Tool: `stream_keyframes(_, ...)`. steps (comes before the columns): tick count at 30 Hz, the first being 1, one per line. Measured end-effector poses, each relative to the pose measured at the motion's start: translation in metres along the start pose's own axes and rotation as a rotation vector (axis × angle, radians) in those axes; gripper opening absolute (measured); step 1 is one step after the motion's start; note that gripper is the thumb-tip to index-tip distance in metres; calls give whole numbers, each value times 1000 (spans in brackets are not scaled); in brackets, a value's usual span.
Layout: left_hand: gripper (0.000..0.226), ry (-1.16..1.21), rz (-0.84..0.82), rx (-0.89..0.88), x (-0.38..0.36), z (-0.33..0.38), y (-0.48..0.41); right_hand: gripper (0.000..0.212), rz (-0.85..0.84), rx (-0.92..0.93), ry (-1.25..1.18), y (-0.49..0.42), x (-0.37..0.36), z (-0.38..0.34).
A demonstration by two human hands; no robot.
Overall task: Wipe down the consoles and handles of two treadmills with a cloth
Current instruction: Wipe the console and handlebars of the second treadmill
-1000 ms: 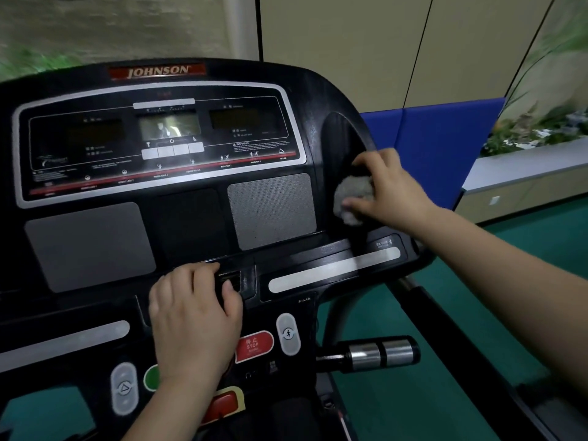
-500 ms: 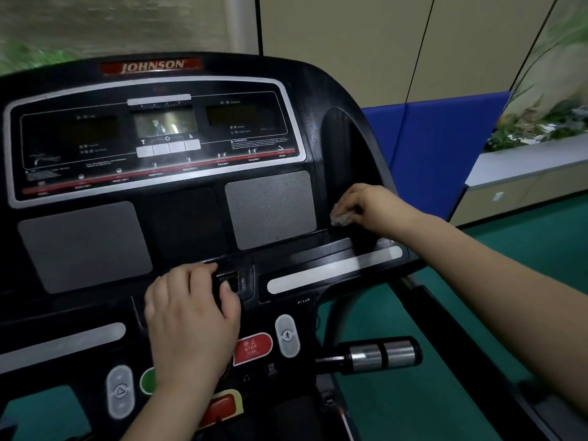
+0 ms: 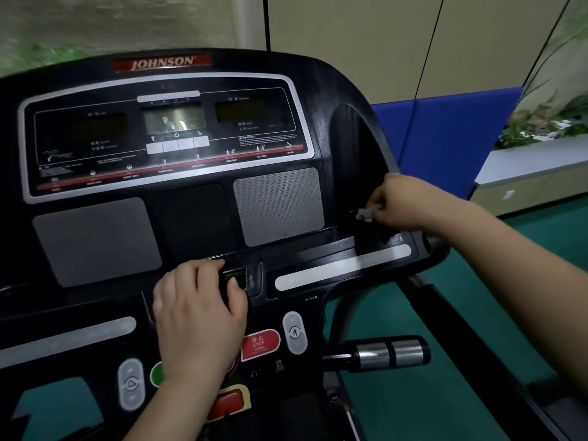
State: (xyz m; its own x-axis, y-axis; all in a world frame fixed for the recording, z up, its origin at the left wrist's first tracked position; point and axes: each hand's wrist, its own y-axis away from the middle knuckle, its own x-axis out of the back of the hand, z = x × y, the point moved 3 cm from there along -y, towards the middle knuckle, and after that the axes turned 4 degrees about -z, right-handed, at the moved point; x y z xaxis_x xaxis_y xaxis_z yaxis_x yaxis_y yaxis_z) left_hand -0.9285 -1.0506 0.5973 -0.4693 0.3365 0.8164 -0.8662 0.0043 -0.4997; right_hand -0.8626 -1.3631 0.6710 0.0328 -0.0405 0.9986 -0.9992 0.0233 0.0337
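Note:
A black treadmill console (image 3: pixel 171 211) fills the view, with a display panel on top and buttons below. My right hand (image 3: pixel 404 202) grips a small grey cloth (image 3: pixel 364 214) and presses it into the bottom of the recessed pocket at the console's right side. Only a bit of the cloth shows past my fingers. My left hand (image 3: pixel 197 313) rests on the middle of the console, fingers curled over the edge of a small slot above the red stop button (image 3: pixel 261 343). A chrome and black handle grip (image 3: pixel 388 353) sticks out at the lower right.
The black side handrail (image 3: pixel 471 342) runs down to the right under my right forearm. Green floor lies beyond it. A blue padded panel (image 3: pixel 445 144) and a low cabinet with plants (image 3: pixel 537 167) stand against the wall on the right.
My right hand has slid the cloth down the right pocket from its upper part to its bottom. The left hand has stayed in place on the console.

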Motion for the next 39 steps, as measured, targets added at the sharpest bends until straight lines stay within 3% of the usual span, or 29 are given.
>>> stream_keyframes(4,36,-1,-9,2,-1,2,-2,13,31,-49,-325,38,4,24)
stream_keyframes(8,35,-6,-6,9,-2,3,-1,17,504,-97,-530,61,-34,45)
stream_keyframes(12,36,-12,-7,17,-2,4,-1,26,696,-124,-594,57,-73,52)
stream_keyframes(16,36,-13,-5,24,-1,5,-1,24,724,-189,-660,23,-54,72)
stream_keyframes(23,35,-15,10,19,0,7,1,33,602,-233,-716,10,-63,88)
stream_keyframes(28,35,-20,22,15,0,9,1,26,743,-89,-704,62,-89,59)
stream_keyframes(32,39,-17,39,10,-1,8,2,35,767,-8,-633,94,-116,46)
stream_keyframes(39,40,-17,56,9,-1,9,2,37,764,-191,-760,107,-121,46)
